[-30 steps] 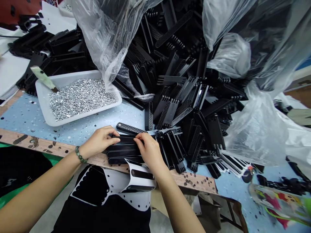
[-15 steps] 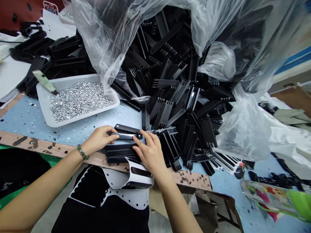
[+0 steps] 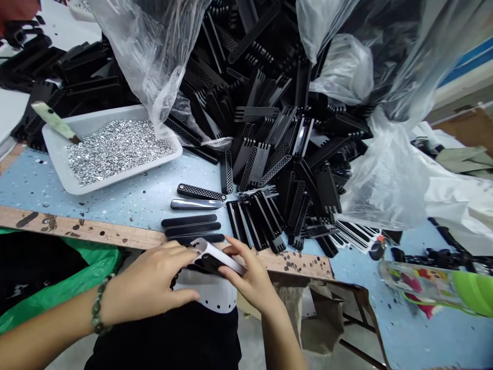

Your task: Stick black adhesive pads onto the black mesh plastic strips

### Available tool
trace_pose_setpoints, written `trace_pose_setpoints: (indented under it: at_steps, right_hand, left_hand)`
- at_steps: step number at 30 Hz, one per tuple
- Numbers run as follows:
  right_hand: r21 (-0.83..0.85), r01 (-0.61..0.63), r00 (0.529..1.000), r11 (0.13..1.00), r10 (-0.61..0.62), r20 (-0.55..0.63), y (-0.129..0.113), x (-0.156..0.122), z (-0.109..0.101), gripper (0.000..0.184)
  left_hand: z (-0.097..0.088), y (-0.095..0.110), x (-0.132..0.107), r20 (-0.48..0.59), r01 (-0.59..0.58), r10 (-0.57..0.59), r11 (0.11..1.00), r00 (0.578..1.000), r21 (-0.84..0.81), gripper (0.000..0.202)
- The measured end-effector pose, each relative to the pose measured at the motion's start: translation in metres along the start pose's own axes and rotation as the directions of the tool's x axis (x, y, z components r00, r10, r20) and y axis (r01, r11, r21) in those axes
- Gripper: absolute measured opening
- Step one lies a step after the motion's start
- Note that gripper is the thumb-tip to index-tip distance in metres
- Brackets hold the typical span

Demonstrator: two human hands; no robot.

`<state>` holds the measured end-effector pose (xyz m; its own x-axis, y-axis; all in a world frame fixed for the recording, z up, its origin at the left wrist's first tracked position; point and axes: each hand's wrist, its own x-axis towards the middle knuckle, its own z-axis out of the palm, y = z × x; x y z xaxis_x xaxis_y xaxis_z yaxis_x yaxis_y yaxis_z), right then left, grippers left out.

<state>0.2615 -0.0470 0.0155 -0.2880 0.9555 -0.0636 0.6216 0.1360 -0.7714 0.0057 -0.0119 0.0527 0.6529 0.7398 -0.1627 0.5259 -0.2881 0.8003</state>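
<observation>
Both my hands are below the table edge, over my lap. My left hand [image 3: 152, 280] curls its fingers over a white perforated sheet [image 3: 215, 295] with a black underside. My right hand [image 3: 250, 275] pinches the raised flap of that sheet. Just above them, three black oblong strips [image 3: 191, 229] lie side by side at the wooden table edge. Beyond these lie a glossy strip [image 3: 196, 204] and a mesh-patterned strip [image 3: 201, 192]. A large heap of black comb-like plastic parts [image 3: 277, 133] spills from a clear plastic bag [image 3: 154, 56].
A white tray [image 3: 54, 154] filled with small silver washers sits at the left, with a pale-handled tool [image 3: 54, 121] resting in it. More clear plastic [image 3: 385, 180] lies at the right. A colourful bottle [image 3: 435, 288] lies at the far right. Green plastic [image 3: 57, 280] hangs below the table's left.
Both hands left the black strips on the table and dropped toward my lap, taking hold of the white perforated sheet. The strips now lie untouched at the table edge.
</observation>
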Motion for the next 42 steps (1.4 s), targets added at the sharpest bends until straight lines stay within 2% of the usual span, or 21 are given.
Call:
trace_pose_setpoints:
  at_steps: [3,5,6,8,10,13,16,21,24,26,29,30,32,35,37,38,40,42]
  right_hand:
    - [-0.061,0.055,0.981,0.997,-0.065,-0.184,-0.006,-0.002,0.008,0.049]
    - [-0.213,0.129,0.92,0.968,-0.197,-0.338,-0.015,-0.004,0.012,0.046]
    - [-0.278,0.176,0.886,0.944,-0.275,-0.373,-0.02,-0.004,0.015,0.045]
    - [-0.327,0.284,0.852,0.901,-0.394,-0.345,-0.029,-0.004,0.021,0.042]
    - [-0.285,0.349,0.859,0.893,-0.427,-0.283,-0.035,-0.003,0.027,0.04]
    - [-0.162,0.317,0.878,0.934,-0.354,-0.321,-0.038,0.0,0.031,0.03]
    - [-0.054,0.271,0.892,0.961,-0.271,-0.361,-0.038,0.002,0.031,0.026]
    - [-0.103,0.344,0.878,0.933,-0.359,-0.316,-0.038,0.004,0.033,0.029]
    - [0.032,0.283,0.898,0.959,-0.253,-0.359,-0.037,0.003,0.036,0.027]
    - [0.095,0.222,0.907,0.97,-0.17,-0.385,-0.035,0.002,0.038,0.027]
    - [0.11,0.212,0.921,0.971,-0.16,-0.356,-0.032,0.0,0.043,0.027]
    - [0.14,0.203,0.929,0.969,-0.146,-0.34,-0.031,0.001,0.043,0.027]
    - [0.28,0.152,0.926,0.948,-0.038,-0.375,-0.027,0.003,0.04,0.025]
    - [0.494,0.13,0.856,0.86,0.154,-0.494,-0.02,0.012,0.017,0.026]
    - [0.469,0.148,0.821,0.871,0.157,-0.549,-0.016,0.026,-0.004,0.022]
    - [0.407,0.137,0.826,0.903,0.122,-0.55,-0.014,0.035,-0.014,0.019]
    - [0.253,0.103,0.878,0.962,0.032,-0.477,-0.012,0.058,-0.027,0.018]
    - [0.115,0.099,0.936,0.988,-0.053,-0.349,-0.011,0.087,-0.029,0.022]
  left_hand:
    - [0.016,-0.006,0.002,0.029,0.048,-0.046,0.997,0.999,-0.06,0.013]
    - [0.019,-0.009,0.006,0.028,0.067,-0.063,0.988,0.998,-0.139,0.017]
    - [0.019,-0.01,0.007,0.026,0.063,-0.059,0.982,0.998,-0.178,0.017]
    - [0.02,-0.01,0.009,0.015,0.021,-0.018,0.97,1.0,-0.242,0.015]
    - [0.022,-0.009,0.01,-0.016,-0.06,0.058,0.961,0.998,-0.271,0.015]
    - [0.028,-0.01,0.009,-0.067,-0.168,0.156,0.958,0.985,-0.234,0.018]
    - [0.033,-0.012,0.008,-0.088,-0.204,0.191,0.963,0.978,-0.176,0.017]
    - [0.035,-0.011,0.007,-0.167,-0.203,0.182,0.972,0.969,-0.116,0.018]
    - [0.038,-0.01,0.004,-0.185,-0.224,0.204,0.97,0.961,-0.096,0.017]
    - [0.042,-0.01,0.002,-0.249,-0.187,0.152,0.975,0.957,-0.123,0.01]
    - [0.046,-0.011,-0.001,-0.324,-0.15,0.1,0.98,0.941,-0.134,0.042]
    - [0.047,-0.011,-0.001,-0.311,-0.151,0.108,0.981,0.944,-0.118,0.046]
    - [0.045,-0.012,-0.001,-0.25,-0.117,0.091,0.989,0.964,-0.092,0.04]
    - [0.036,-0.013,-0.003,-0.149,-0.046,0.032,0.994,0.988,-0.097,0.035]
    - [0.025,-0.015,-0.003,-0.08,-0.05,0.043,0.996,0.996,-0.08,0.045]
    - [0.018,-0.018,-0.002,-0.08,-0.041,0.035,0.996,0.996,-0.075,0.05]
    - [0.001,-0.026,0.004,-0.188,0.035,-0.053,0.995,0.981,-0.096,0.049]
    - [-0.017,-0.038,0.019,-0.362,0.127,-0.181,0.977,0.914,-0.169,0.038]
